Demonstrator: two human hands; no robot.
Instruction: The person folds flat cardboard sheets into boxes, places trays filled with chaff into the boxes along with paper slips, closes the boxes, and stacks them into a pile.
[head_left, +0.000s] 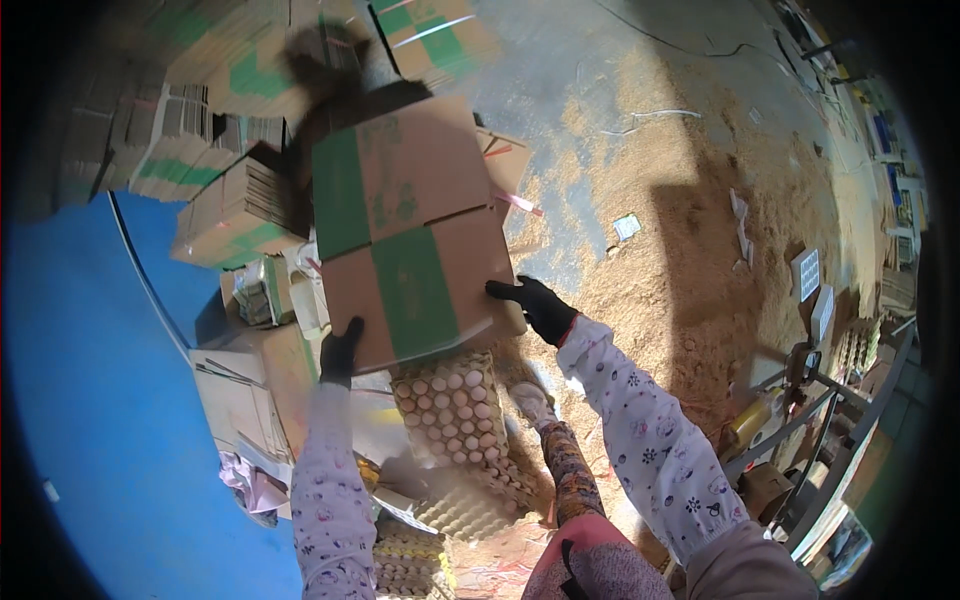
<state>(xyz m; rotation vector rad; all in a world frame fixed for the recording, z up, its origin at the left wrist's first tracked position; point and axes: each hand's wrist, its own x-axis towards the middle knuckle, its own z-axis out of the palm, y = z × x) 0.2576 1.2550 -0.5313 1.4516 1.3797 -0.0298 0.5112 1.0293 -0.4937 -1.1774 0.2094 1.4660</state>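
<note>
A brown cardboard box with green printed blocks (416, 277) is held out in front, its flapped top towards me. My left hand (341, 352), in a black glove, grips its near left edge. My right hand (541, 306), gloved in black too, holds the right side with the thumb on top and the other fingers partly hidden. Just below the box lies a tray of brownish eggs (450, 412). More eggs show at its lower right, and an egg tray with no eggs visible in it (469, 510) lies nearer to me.
Stacks of flattened cardboard boxes (176, 146) fill the upper left beside a blue surface (112, 360). Another carton (262, 375) stands left of my left hand. Sawdust-like litter (622, 300) covers the floor on the right. A metal frame (817, 420) stands at the lower right.
</note>
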